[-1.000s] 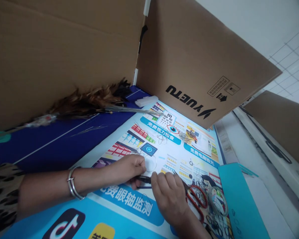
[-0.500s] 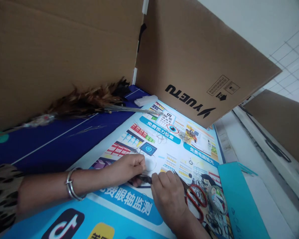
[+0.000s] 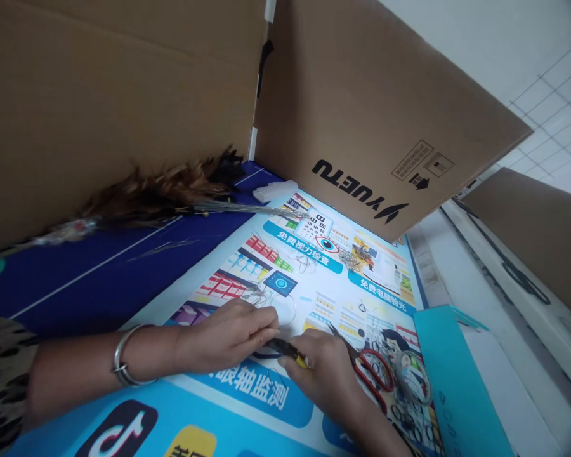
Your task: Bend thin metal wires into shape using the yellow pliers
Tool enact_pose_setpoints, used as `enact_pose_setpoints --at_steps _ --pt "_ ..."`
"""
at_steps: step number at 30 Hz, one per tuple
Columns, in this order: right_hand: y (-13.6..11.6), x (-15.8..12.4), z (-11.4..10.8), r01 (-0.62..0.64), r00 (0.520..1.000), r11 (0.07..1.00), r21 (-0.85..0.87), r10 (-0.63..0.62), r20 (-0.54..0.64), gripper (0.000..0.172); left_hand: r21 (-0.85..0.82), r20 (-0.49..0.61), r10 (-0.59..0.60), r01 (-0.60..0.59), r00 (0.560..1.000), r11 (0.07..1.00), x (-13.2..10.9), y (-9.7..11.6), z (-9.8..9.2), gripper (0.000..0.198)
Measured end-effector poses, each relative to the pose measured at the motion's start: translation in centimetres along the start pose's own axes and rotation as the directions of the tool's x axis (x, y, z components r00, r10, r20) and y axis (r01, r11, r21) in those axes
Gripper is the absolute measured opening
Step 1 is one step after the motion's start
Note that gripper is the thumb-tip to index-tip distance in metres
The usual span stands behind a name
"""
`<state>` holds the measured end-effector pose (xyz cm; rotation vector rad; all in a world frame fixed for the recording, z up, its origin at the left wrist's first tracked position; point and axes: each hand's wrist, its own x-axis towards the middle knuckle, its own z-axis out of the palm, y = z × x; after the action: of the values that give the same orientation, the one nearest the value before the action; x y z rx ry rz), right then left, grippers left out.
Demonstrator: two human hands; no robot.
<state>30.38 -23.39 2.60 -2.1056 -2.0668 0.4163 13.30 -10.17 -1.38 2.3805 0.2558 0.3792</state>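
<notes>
My right hand is wrapped round a pair of pliers with dark jaws and yellow on the handles. The jaws point left, to the fingertips of my left hand. That hand is closed in a pinch; a thin wire curves out beside its fingers, and its held end is hidden. Just right of my right hand lie red-handled scissors. Beyond my left hand, several fine wire pieces rest on the printed poster.
Tall cardboard panels stand at the back and left. Brown feathers and a bundle of straight wires lie at the far left. A roll of tape, small black rings and a teal box are at right.
My right hand has turned and opened its grip a little, so the yellow handles show. My left hand's fingers have shifted slightly over the jaws. The whole view has moved a little.
</notes>
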Motion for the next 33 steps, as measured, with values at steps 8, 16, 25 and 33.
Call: enact_pose_setpoints --at_steps 8,16,25,33 --pt "0.0 0.2 -0.3 -0.019 0.999 0.965 0.262 0.006 0.049 0.023 0.155 -0.046 0.147 -0.138 0.988 0.978 -0.2 -0.5 0.5 0.029" --pt "0.4 0.3 -0.4 0.004 0.995 0.915 0.403 -0.046 0.093 0.036 0.181 -0.062 0.201 -0.187 0.978 0.966 -0.5 -0.2 0.3 0.027" --pt "1.1 0.2 0.3 0.069 0.986 0.915 0.397 -0.124 0.114 0.026 0.209 -0.041 0.162 -0.151 0.986 0.966 -0.9 0.2 0.8 0.028" --pt "1.4 0.9 2.9 0.069 0.980 0.968 0.242 -0.021 -0.195 0.007 -0.204 -0.180 -0.261 0.224 0.948 0.953 0.8 -1.0 -2.1 0.026"
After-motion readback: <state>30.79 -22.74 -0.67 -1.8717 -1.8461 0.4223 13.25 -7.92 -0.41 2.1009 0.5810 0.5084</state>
